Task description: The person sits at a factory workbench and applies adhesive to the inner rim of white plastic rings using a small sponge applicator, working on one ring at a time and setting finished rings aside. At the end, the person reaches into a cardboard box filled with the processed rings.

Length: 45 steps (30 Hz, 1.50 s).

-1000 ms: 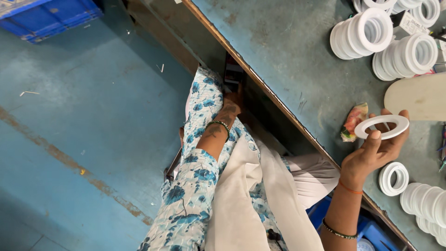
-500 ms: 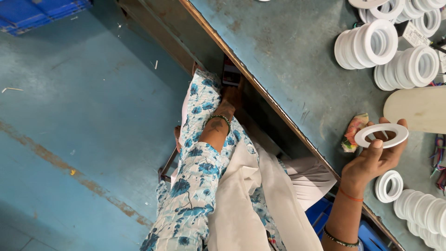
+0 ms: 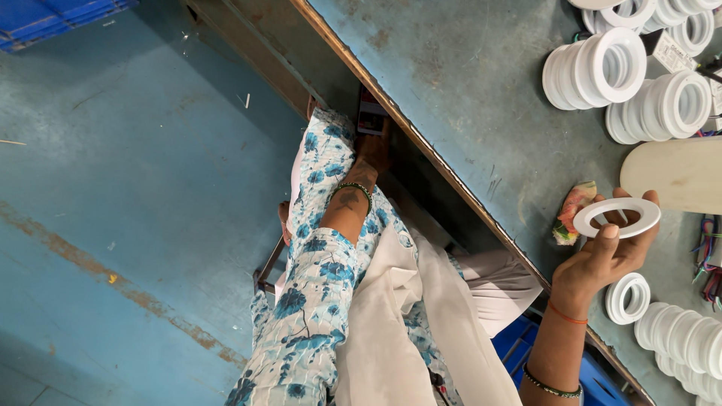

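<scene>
A flat white ring [image 3: 617, 216] is held up over the table [image 3: 481, 83], pinched by the right hand [image 3: 605, 259] with the thumb on its near rim and the fingertips curled round its far rim; the ring sits tilted, its hole open to view; just beside it, towards the table's near edge, lies a small crumpled wrapper [image 3: 571, 212], and just beyond it a pale oval board [image 3: 673, 174]. A single white ring [image 3: 627, 298] lies flat on the table close under the hand, and a row of white rings [image 3: 681, 338] runs off the lower right corner; two bundled stacks of rings [image 3: 594, 69] lie on their sides well apart at the upper right, with coloured wires [image 3: 708, 256] at the right edge. Between the stacks and the wooden front edge the table top is broad and bare. The left hand [image 3: 372, 150] reaches down below the table's edge, into shadow beside a small box [image 3: 372, 116]; I cannot tell whether it is spread or closed. Blue floor [image 3: 113, 188] lies wide to the left.
</scene>
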Motion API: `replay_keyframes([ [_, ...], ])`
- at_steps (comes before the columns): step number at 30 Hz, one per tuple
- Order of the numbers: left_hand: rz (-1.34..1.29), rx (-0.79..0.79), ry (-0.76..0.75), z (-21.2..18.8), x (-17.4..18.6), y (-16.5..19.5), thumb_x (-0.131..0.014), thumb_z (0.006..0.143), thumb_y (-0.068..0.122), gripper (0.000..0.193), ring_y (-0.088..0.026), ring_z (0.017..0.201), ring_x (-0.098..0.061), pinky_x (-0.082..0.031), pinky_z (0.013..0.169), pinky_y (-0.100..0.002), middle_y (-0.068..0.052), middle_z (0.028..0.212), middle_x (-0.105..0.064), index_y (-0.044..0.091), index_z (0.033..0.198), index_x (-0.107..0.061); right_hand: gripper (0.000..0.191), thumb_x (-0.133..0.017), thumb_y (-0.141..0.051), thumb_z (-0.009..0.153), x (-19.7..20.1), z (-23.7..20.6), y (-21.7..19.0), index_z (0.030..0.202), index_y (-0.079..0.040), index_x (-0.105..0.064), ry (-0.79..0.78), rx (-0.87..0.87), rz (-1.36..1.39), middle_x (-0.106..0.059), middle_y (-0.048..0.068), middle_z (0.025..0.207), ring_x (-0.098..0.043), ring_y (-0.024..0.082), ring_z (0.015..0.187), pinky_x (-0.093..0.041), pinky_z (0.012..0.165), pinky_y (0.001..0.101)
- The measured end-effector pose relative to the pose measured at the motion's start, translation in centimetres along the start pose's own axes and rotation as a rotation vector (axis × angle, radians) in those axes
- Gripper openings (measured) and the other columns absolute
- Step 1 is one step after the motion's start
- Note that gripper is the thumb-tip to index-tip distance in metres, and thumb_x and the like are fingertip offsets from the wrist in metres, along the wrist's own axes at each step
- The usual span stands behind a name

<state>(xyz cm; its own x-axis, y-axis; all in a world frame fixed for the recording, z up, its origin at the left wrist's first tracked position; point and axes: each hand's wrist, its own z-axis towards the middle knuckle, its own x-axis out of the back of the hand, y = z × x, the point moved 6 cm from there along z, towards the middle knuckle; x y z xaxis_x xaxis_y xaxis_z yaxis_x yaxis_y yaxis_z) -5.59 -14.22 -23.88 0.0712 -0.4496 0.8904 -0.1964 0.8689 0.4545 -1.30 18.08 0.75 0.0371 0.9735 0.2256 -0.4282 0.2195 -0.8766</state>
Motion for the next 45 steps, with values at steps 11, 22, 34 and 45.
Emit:
replay_keyframes([
  [11, 0.026, 0.027, -0.120, 0.1, 0.1, -0.1, -0.072, 0.080, 0.049, 0.122, -0.041, 0.109, -0.066, -0.051, 0.089, -0.054, -0.028, 0.124, -0.065, -0.003, 0.161, 0.003, 0.074, -0.073, -0.041, 0.114, -0.1, -0.1, -0.1, 0.162, 0.003, -0.037, 0.000, 0.009, -0.012, -0.058, 0.017, 0.138, -0.063, 0.022, 0.120, -0.053, 0.107, 0.0349],
  [22, -0.054, 0.172, -0.148, 2.4, 0.8, -2.2, -0.067, 0.088, 0.057, 0.118, -0.034, 0.082, -0.073, -0.056, 0.072, -0.051, -0.018, 0.092, -0.074, -0.004, 0.161, 0.002, 0.075, -0.073, -0.041, 0.114, 0.0, 0.0, -0.1, 0.162, 0.004, -0.037, -0.010, 0.001, -0.023, -0.057, 0.016, 0.135, -0.063, 0.022, 0.118, -0.053, 0.106, 0.0344],
  [34, -0.100, 0.249, -0.065, 3.9, 2.6, -3.6, -0.065, 0.079, 0.080, 0.123, -0.034, 0.074, -0.073, -0.055, 0.067, -0.052, -0.013, 0.081, -0.074, -0.001, 0.155, -0.013, 0.078, -0.070, -0.041, 0.111, -0.5, 0.4, -0.4, 0.163, 0.005, -0.034, -0.026, -0.006, -0.057, -0.056, 0.018, 0.140, -0.062, 0.023, 0.122, -0.053, 0.108, 0.0348],
  [45, 0.056, -0.414, -0.292, -0.4, 0.1, 3.0, -0.060, 0.095, 0.025, 0.045, -0.034, 0.075, -0.073, -0.057, 0.060, -0.048, -0.013, 0.081, -0.075, 0.008, 0.137, -0.058, 0.077, -0.069, -0.043, 0.112, -1.6, 0.4, -1.8, 0.163, 0.004, -0.034, -0.025, 0.028, -0.070, -0.056, 0.018, 0.140, -0.063, 0.023, 0.124, -0.055, 0.108, 0.0339],
])
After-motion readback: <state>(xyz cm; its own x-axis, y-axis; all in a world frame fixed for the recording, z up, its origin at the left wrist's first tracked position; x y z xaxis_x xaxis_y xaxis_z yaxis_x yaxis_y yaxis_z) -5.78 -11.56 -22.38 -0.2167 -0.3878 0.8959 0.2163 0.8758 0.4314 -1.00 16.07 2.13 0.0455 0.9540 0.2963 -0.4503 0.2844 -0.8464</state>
